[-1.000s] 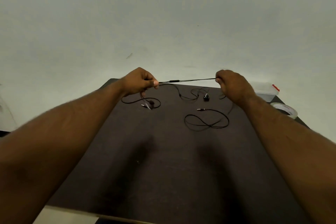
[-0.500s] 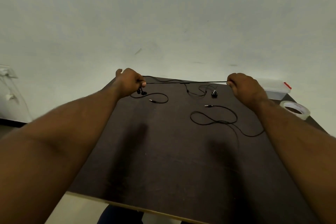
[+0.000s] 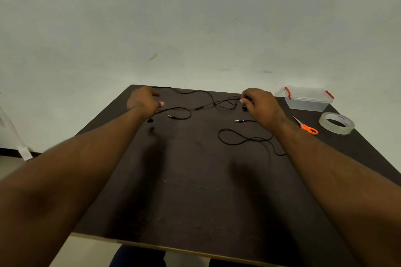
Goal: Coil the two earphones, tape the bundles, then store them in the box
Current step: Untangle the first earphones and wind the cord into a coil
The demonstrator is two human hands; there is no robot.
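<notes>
- Since half a second ago, the cable you held taut between both hands has gone slack and now sags onto the desk (image 3: 195,191) in loose curves; scissors have also come into view on the right.
- Your left hand (image 3: 144,102): at the far left of the desk, blurred. Fingers curled, thumb tip showing; they appear to pinch the cable of the first earphone (image 3: 208,98), though the blur leaves the contact itself unclear.
- Your right hand (image 3: 261,105): far centre-right of the desk, fingers curled and pinching the same cable at its other end, with an earbud hanging just below the fingertips.
- First earphone: black, cable running from hand to hand along the far edge, with a loop and its jack plug lying just right of your left hand.
- Second earphone (image 3: 243,138): black, uncoiled, lying in loose loops on the desk near your right forearm, its plug just beside your right hand.
- Storage box (image 3: 308,98): clear plastic, lid on, red clips, at the far right corner.
- Tape roll (image 3: 336,123): clear, lying flat, near the box on its nearer side.
- Scissors (image 3: 306,125): orange handles, between your right forearm and the tape roll.
- Desk: dark brown, against a pale wall (image 3: 195,17).
</notes>
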